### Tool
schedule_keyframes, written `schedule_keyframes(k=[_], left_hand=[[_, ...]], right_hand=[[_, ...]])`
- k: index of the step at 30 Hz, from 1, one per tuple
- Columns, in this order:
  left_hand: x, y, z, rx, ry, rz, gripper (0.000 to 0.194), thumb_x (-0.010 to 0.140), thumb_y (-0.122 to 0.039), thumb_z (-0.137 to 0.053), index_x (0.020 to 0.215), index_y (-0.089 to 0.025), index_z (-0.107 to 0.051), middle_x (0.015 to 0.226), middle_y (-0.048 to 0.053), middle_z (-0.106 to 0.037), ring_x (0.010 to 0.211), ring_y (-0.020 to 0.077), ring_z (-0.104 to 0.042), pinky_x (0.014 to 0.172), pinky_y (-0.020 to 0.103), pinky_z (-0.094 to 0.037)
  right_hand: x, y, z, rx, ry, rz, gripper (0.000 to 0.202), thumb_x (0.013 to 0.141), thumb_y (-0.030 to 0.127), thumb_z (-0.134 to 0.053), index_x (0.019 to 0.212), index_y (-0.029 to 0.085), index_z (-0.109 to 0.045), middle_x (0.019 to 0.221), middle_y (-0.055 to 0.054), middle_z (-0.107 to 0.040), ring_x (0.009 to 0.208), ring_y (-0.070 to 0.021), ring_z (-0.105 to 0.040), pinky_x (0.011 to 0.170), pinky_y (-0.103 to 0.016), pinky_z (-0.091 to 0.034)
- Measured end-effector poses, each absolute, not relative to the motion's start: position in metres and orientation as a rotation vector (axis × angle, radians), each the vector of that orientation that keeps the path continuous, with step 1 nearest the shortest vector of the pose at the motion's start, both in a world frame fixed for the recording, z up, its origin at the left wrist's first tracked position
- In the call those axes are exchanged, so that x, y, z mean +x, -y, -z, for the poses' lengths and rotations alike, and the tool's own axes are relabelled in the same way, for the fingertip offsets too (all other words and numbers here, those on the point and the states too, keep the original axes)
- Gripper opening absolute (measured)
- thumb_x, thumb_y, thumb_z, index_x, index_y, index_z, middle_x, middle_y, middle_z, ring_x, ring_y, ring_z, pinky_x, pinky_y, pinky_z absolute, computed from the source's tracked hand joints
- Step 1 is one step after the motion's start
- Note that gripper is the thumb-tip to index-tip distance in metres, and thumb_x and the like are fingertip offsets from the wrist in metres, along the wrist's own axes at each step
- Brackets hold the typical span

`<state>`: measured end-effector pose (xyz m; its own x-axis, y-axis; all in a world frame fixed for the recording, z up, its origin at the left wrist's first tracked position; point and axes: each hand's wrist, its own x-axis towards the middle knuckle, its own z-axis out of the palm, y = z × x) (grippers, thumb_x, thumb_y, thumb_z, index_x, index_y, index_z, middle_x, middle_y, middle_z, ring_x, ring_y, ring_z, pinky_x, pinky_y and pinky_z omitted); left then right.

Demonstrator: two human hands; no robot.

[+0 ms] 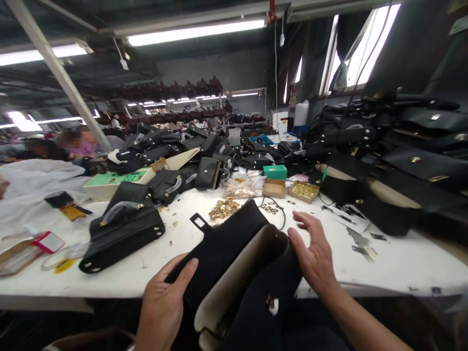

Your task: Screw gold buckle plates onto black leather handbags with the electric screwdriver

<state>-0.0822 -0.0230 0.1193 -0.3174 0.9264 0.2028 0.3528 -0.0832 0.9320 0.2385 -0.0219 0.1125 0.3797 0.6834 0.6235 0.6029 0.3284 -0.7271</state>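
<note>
A black handbag [234, 248] with its flap raised and beige lining showing is tilted at the table's front edge. Its flap has a rectangular cutout [200, 222] at the tip, and a metal lock part [272, 304] sits on its front. My left hand [164, 297] grips the flap's left edge, thumb on top. At the bag's right end is my right hand [312, 248], fingers apart, the index side close to or touching the bag. Just beyond lie a heap of gold metal fittings [224, 209] and some rectangular frames [269, 208].
A finished-looking black bag [122, 236] lies left on the white table [175, 263]. Behind stand a cardboard box of gold parts [303, 190], a green box [275, 171] and a green-topped machine [119, 180]. Piled bags [420, 165] crowd the right. Tweezers [338, 214] lie near metal templates [360, 241].
</note>
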Motion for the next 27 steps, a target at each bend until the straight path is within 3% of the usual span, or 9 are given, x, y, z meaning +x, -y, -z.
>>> schedule_keyframes(k=[3,9,11,18,23,27], left_hand=[[-0.084,0.026,-0.113,1.387,-1.493,-1.119,0.051,0.070,-0.057,-0.080,0.104,-0.019,-0.075,0.103,0.006,-0.078,0.102,0.0287,-0.070,0.095,0.038,-0.056],[-0.060,0.022,-0.101,1.400,-1.215,-0.651,0.037,0.078,-0.051,-0.076,0.097,-0.019,-0.075,0.091,0.004,-0.077,0.083,0.0226,-0.070,0.077,0.029,-0.055],[-0.054,0.022,-0.088,1.338,-1.200,-0.633,0.038,0.079,-0.053,-0.075,0.096,-0.019,-0.074,0.086,0.004,-0.076,0.078,0.0213,-0.069,0.073,0.028,-0.054],[-0.045,0.021,-0.045,1.417,-1.205,-0.554,0.036,0.087,-0.053,-0.064,0.100,-0.020,-0.073,0.088,0.003,-0.076,0.080,0.0225,-0.068,0.075,0.032,-0.053],[-0.037,0.008,-0.044,2.065,-1.520,-0.770,0.026,0.092,-0.037,-0.060,0.109,-0.022,-0.072,0.108,0.007,-0.074,0.105,0.0284,-0.066,0.096,0.044,-0.048],[-0.020,0.001,-0.041,2.454,-1.521,-0.874,0.032,0.094,-0.031,-0.059,0.123,-0.021,-0.065,0.113,0.009,-0.073,0.107,0.0283,-0.065,0.092,0.045,-0.050]], right_hand=[[0.244,0.041,-0.142,-1.308,1.444,-0.082,0.034,0.095,0.044,-0.060,0.123,0.024,-0.064,0.129,-0.011,-0.061,0.123,-0.0284,-0.055,0.107,-0.049,-0.043],[0.222,0.052,-0.120,-1.306,1.780,-0.764,0.038,0.089,0.044,-0.069,0.122,0.025,-0.069,0.114,-0.006,-0.073,0.102,-0.0233,-0.068,0.091,-0.035,-0.053],[0.218,0.050,-0.104,-1.392,1.874,-0.848,0.031,0.088,0.041,-0.070,0.114,0.026,-0.073,0.107,-0.004,-0.076,0.096,-0.0234,-0.070,0.086,-0.033,-0.053],[0.218,0.036,-0.072,-1.559,2.253,-0.660,0.013,0.090,0.026,-0.063,0.093,0.025,-0.075,0.094,-0.002,-0.077,0.090,-0.0207,-0.068,0.077,-0.027,-0.042],[0.215,0.015,-0.067,-1.523,2.281,-0.649,0.016,0.093,0.029,-0.058,0.087,0.024,-0.073,0.086,-0.003,-0.075,0.081,-0.0185,-0.065,0.070,-0.026,-0.037],[0.210,-0.007,-0.068,-1.497,2.312,-0.691,0.017,0.091,0.030,-0.060,0.085,0.023,-0.074,0.083,-0.003,-0.074,0.077,-0.0188,-0.063,0.067,-0.027,-0.035]])
